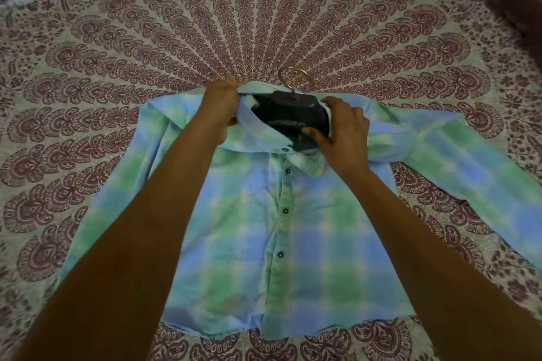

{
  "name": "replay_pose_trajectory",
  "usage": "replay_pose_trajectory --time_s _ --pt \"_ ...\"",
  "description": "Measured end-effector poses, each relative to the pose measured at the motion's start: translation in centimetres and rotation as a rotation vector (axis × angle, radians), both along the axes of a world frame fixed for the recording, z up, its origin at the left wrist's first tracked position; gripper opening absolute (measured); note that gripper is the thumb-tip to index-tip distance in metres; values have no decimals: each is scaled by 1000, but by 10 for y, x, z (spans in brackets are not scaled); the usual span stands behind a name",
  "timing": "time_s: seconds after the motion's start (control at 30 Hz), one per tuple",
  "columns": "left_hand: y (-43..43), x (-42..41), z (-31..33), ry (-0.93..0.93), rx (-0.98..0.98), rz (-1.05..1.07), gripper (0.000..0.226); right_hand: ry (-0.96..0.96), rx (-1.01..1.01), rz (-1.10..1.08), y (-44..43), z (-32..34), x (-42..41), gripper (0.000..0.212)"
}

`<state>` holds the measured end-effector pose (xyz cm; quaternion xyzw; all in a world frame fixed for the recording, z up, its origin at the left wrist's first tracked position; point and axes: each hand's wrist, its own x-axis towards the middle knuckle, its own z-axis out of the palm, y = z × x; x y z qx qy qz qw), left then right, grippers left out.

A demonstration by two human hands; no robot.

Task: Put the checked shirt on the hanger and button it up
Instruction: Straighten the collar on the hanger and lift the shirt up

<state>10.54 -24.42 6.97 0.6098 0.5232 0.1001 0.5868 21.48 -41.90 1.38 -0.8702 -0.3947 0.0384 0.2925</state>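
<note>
So the checked shirt (pixel 293 243) is lying front-up on the bed (pixel 264 23), with the dark hanger (pixel 293 114) poking out of its collar and the metal hook (pixel 296 76) sticking out past the neckline. The left hand (pixel 218 108) has a tight grip on the collar cloth just left of the hanger, fingers bunched round the fabric. The right hand (pixel 341 129), on the hanger's other side, has its grip closed on the plastic body, thumb across the front.
</note>
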Motion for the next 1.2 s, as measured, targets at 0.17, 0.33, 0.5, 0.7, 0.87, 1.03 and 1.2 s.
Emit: replay_pose_trajectory --time_s 0.17,0.33,0.5,0.7,0.87,1.03,1.2 --pt "15 -8 6 267 395 -515 22 -64 13 15 -3 -3 1 51" --pt "10 -13 11 141 514 -656 18 -2 18 -3 1 -3 0 52" --pt "11 -5 11 60 375 -600 28 -73 29 39 -3 -8 -2 54" --pt "7 14 9 138 568 -740 16 -110 67 65 -4 -16 -2 46" --pt "10 18 6 39 196 -596 17 -96 43 87 -5 -21 0 47" --pt "11 18 2 4 -93 -448 28 -95 3 112 -6 -24 -1 57" --pt "12 22 8 72 -43 -533 14 -39 17 110 -6 -24 -2 62"
